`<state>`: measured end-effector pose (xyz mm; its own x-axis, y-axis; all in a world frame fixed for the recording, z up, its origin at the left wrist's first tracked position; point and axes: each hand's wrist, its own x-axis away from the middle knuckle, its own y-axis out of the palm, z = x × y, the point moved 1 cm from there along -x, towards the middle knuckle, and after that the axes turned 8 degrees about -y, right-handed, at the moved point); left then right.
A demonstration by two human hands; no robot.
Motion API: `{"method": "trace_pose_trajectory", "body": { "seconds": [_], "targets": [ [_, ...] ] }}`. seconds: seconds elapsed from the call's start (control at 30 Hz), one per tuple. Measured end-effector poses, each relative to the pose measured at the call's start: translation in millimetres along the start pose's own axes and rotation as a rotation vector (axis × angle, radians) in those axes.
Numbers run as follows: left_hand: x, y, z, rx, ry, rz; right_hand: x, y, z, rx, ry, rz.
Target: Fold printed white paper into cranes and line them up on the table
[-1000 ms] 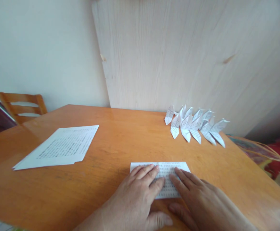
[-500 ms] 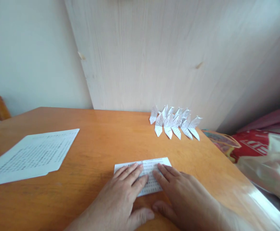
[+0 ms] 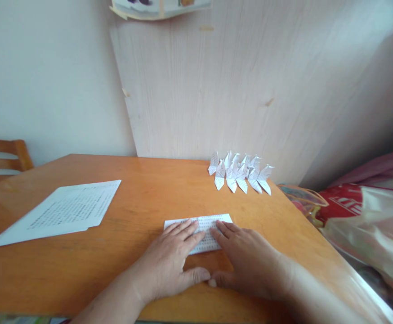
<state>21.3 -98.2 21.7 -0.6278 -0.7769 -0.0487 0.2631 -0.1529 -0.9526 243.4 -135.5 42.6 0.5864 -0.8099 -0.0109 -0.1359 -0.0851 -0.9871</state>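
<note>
A folded sheet of printed paper lies flat on the wooden table in front of me. My left hand rests on its left part, fingers stretched out and thumb pointing right. On its right part lies my right hand, also with straight fingers. Both thumbs are below the paper's near edge, their tips close together or touching. Lines of small print show between the hands, while the paper's two sides are partly covered by fingers.
Several folded paper birds stand in rows at the table's back right. A stack of printed sheets lies on the left of the table. Beyond the right edge are a red bag and pale plastic; a chair stands far left.
The camera view has tilted up and shifted a little, so a picture's lower edge shows on the wall. Both hands stay flat on the paper, and the thumb tips are closer together.
</note>
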Motion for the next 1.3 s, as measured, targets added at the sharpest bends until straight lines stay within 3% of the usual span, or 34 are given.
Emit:
{"method": "trace_pose_trajectory", "body": {
  "seconds": [0.43,0.93,1.3],
  "targets": [
    [3.4,1.3,-2.1,-0.034,0.055,-0.023,1.3,-4.2,-0.4,-0.06,0.038,-0.116],
    [5.5,-3.0,1.9,-0.097,0.061,-0.111,7.9,-0.3,1.6,-0.093,0.026,-0.123],
    [5.3,0.9,-1.0,-0.114,0.077,-0.105,11.1,8.8,5.9,-0.131,0.031,-0.105]
  ]
}}
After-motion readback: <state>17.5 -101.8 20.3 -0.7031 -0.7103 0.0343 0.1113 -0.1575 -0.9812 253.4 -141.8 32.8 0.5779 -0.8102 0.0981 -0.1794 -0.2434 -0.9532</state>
